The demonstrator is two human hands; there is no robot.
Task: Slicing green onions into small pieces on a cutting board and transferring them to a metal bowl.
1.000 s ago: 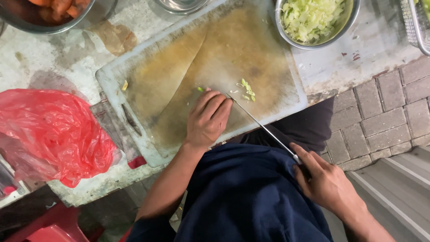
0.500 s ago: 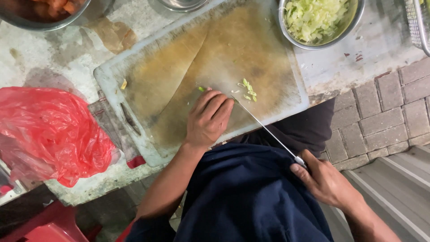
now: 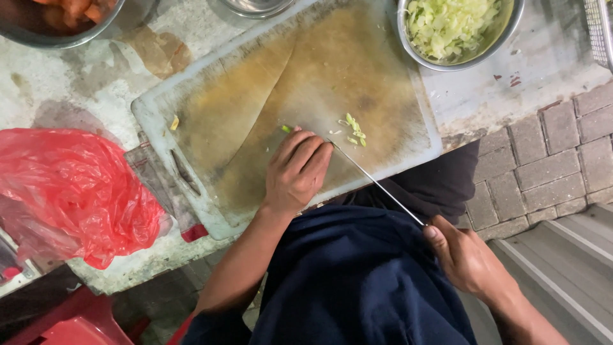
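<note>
My left hand (image 3: 295, 172) lies palm down on a stained white cutting board (image 3: 255, 102), fingers together pressing on something hidden beneath; a green bit pokes out at the fingertips. My right hand (image 3: 469, 259) grips the handle of a long thin knife (image 3: 373, 182), held off the board's near edge. The blade runs edge-on up to my left fingers. A few shreds of green vegetable (image 3: 353, 131) lie on the board just right of the blade tip.
A metal bowl of chopped pale-green vegetable (image 3: 450, 29) stands at the board's far right. Another bowl with orange pieces (image 3: 57, 19) sits far left. A crumpled red plastic bag (image 3: 70, 191) lies on the worn counter's left. Brick paving is to the right.
Nearly nothing differs: my left hand stays on the board and the knife stays against it, shifting only a little.
</note>
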